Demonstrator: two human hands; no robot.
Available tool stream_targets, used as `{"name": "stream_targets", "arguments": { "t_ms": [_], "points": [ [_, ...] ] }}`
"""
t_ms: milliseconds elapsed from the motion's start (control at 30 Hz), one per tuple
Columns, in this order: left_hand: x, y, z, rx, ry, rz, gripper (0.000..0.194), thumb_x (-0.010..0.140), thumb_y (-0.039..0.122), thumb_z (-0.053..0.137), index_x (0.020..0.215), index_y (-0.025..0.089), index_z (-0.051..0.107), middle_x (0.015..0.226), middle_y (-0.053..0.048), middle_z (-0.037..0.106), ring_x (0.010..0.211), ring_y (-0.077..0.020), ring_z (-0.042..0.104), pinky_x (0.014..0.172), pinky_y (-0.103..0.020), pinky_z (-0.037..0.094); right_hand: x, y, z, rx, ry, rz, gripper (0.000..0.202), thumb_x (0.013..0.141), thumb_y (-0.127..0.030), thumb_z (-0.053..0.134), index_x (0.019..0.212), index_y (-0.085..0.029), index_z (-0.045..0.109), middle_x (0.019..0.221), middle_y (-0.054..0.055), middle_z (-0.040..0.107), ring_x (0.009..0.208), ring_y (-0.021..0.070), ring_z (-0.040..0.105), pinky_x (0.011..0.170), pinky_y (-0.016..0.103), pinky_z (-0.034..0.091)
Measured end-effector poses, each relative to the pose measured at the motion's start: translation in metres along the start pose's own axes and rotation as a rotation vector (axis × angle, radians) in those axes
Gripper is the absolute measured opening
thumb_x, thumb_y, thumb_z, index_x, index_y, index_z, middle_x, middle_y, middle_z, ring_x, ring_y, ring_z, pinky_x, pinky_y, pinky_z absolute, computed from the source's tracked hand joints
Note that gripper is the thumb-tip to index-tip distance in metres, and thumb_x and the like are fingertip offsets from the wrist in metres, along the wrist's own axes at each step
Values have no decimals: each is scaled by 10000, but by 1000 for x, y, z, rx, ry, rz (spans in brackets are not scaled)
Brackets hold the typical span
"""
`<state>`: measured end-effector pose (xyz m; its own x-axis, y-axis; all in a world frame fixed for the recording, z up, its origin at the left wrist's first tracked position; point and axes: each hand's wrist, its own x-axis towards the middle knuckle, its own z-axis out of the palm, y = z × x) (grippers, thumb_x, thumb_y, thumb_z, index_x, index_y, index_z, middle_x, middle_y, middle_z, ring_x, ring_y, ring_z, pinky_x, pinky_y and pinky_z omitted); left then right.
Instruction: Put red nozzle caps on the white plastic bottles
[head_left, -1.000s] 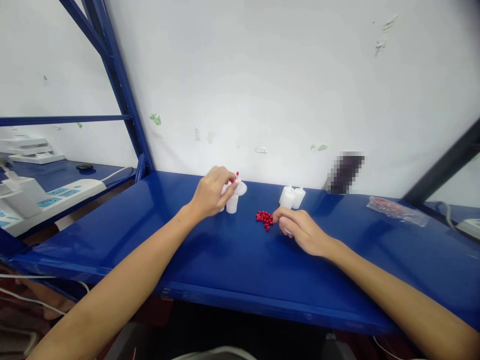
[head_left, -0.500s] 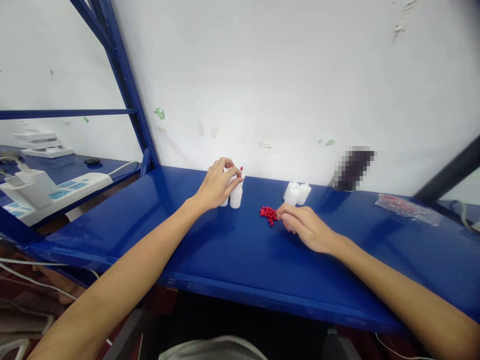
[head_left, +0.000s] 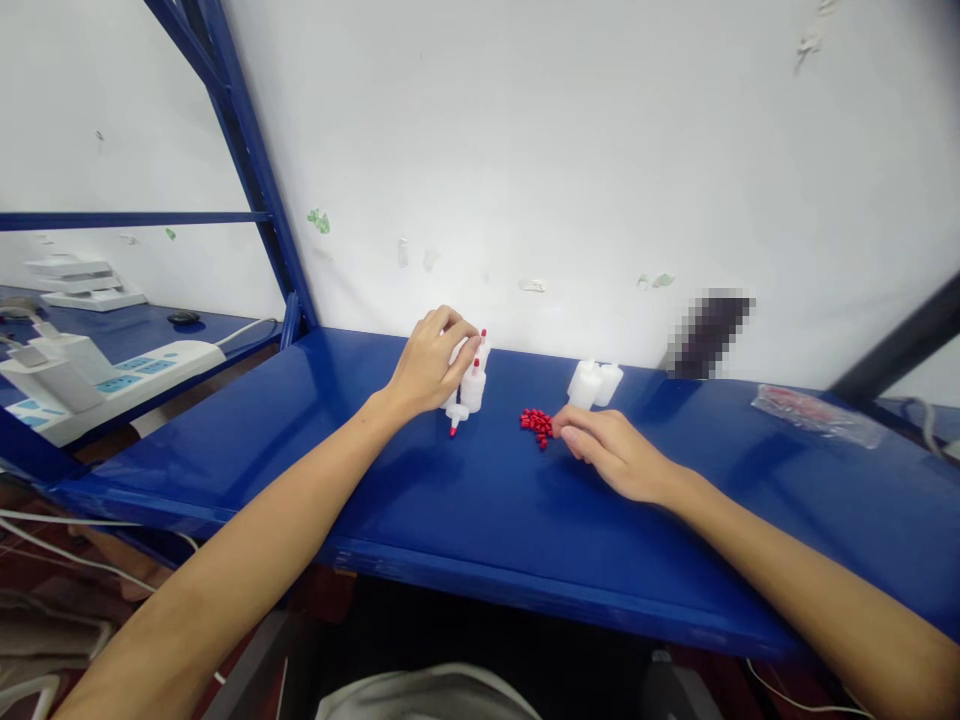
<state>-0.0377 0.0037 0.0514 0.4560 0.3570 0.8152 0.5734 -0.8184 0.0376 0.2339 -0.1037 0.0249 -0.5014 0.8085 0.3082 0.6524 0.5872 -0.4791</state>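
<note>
A: Step in hand, from the left?

B: Left hand (head_left: 431, 362) sits over a cluster of red-tipped bottles (head_left: 473, 393) on the bench (head_left: 420, 510), fingers bent about white plastic; cannot tell whether that grip is clamped on a bottle or only rests against one

A: Best handling there?

B: Judgement: light pressure, and lift or lower straight, since the bottles stand close together and a sideways brush could topple one. A white nozzle (head_left: 458, 411) at the front points its red tip toward the near edge; keep the heel of the hand off it. Whether a body lies behind it is hidden

A: Further right?

B: Red caps (head_left: 535, 423) lie heaped between the hands. Right hand (head_left: 611, 452) is at their right edge, thumb and forefinger close; cannot tell whether that grip holds anything. Judgement: keep the wrist low and steady, so the curled fingers do not scatter the heap

A: Counts, same order?

B: Power strip (head_left: 176, 360), one; red tips at the cluster, three visible, the hand perhaps hiding more; red caps, over a dozen, overlapping, no exact figure; plain white bottles (head_left: 588, 383), at least two, just behind the right hand; clear bag (head_left: 816, 415) with something red inside, one
</note>
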Motion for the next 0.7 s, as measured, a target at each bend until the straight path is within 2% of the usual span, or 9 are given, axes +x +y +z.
{"name": "stream_targets", "arguments": {
  "t_ms": [67, 200, 367, 567, 633, 700],
  "points": [
    [1, 6, -4, -19, -22, 25, 293, 1030, 307, 322, 981, 167, 575, 885, -60, 597, 801, -184, 535, 805, -364, 426, 0, 0, 0, 0, 0, 3, 380, 1042, -458, 344, 888, -194, 570, 665, -19, 569, 580, 136, 533, 602, 272, 366],
    [2, 27, -7, -105, -150, 119, 264, 1027, 307, 301, 932, 179, 511, 797, -29, 601, 696, -164, 517, 761, -348, 407, 1, 1, 0, 0, 3, 5, 375, 1042, -446, 352, 877, -191, 572, 673, -16, 571, 587, 137, 535, 610, 273, 370],
    [-2, 50, -1, -394, -219, -11, 238, 1028, 327, 312, 882, 194, 444, 680, 23, 494, 608, -131, 466, 633, -289, 376, 0, 7, 1, 53, 51, 3, 356, 1031, -422, 376, 850, -187, 573, 659, -14, 557, 582, 136, 529, 606, 275, 379],
    [-5, 50, 3, -627, -273, -168, 248, 1012, 377, 368, 868, 194, 454, 592, 63, 401, 529, -106, 377, 554, -266, 318, -3, 12, 5, 269, 113, -53, 276, 976, -333, 348, 914, -185, 573, 662, -7, 562, 591, 153, 507, 619, 298, 388],
    [-2, 47, 0, -611, -298, -170, 239, 989, 382, 412, 865, 189, 481, 590, 60, 417, 533, -104, 379, 552, -259, 317, -3, 11, 6, 273, 123, -39, 245, 951, -304, 362, 909, -186, 573, 673, -3, 564, 606, 156, 495, 622, 300, 375],
    [3, 44, -6, -514, -388, -130, 248, 964, 381, 448, 846, 179, 530, 608, 41, 474, 555, -107, 415, 571, -256, 328, -3, 10, 6, 260, 127, -22, 230, 940, -297, 380, 891, -186, 575, 694, 1, 574, 619, 156, 492, 619, 299, 367]
  ]
}}
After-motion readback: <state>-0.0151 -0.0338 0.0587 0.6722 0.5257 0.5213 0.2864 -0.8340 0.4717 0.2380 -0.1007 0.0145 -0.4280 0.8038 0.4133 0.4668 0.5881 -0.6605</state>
